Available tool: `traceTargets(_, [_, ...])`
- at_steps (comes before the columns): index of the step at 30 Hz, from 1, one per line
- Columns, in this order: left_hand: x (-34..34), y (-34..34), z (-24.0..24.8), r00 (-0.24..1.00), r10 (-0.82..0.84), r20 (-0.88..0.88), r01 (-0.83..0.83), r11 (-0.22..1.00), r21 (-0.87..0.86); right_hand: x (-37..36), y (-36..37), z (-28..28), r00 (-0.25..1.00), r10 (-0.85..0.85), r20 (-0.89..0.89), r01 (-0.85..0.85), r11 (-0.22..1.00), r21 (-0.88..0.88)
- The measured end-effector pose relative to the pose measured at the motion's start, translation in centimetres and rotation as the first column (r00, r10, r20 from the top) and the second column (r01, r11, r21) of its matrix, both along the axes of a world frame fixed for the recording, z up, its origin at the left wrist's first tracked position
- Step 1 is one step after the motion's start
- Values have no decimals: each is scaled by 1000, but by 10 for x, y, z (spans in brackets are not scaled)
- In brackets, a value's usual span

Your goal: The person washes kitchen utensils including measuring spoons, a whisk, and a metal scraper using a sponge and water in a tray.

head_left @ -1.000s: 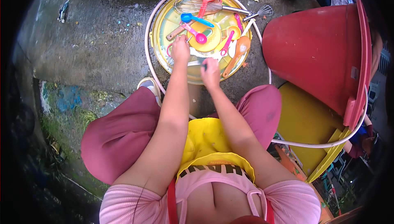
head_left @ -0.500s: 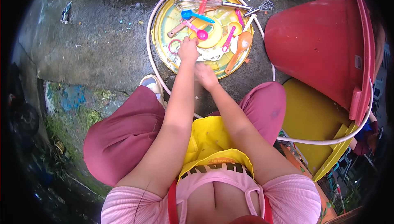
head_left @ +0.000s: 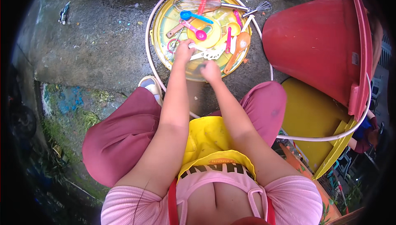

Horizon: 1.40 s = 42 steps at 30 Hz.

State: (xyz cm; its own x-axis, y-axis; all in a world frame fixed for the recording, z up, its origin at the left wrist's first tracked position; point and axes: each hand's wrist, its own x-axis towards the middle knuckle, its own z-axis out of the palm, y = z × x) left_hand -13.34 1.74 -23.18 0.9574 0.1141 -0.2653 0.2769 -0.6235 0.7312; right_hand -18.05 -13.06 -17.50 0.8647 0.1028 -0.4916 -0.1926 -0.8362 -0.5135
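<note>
left hand (head_left: 184, 51) fingers curl around the handle end of a white slotted plastic spatula (head_left: 206, 54); the right hand (head_left: 210, 70) grip is hard to make out. the spatula lies crosswise, left to right, over a round yellow basin (head_left: 165, 18) of colourful utensils.

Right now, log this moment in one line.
left hand: holds white slotted utensil | right hand: scrubbing beside it | place: yellow basin of utensils
</note>
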Motion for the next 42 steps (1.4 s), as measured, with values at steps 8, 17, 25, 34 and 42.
traceTargets(8, [33, -11, 37, 893, 372, -252, -444, 820, -361, 70, -105, -27, 362, -907, 217, 832, 419, 362])
traceTargets(17, [30, -57, 56, 984, 143, 104, -130, 984, -121, 73, -86, -19, 817, -472, 331, 562, 781, -273])
traceTargets(25, [27, -99, 57, 987, -143, 75, 160, 918, -364, 85, -97, -5, 760, -583, 289, 647, 722, -245])
traceTargets(34, [60, -100, 108, 972, 39, -230, -234, 150, -961, 71, -7, 67, 804, -530, 270, 483, 846, 224])
traceTargets(42, [79, -62, 113, 975, 154, -162, -127, -213, -969, 104, 45, 124, 879, -290, 378, 283, 956, 76])
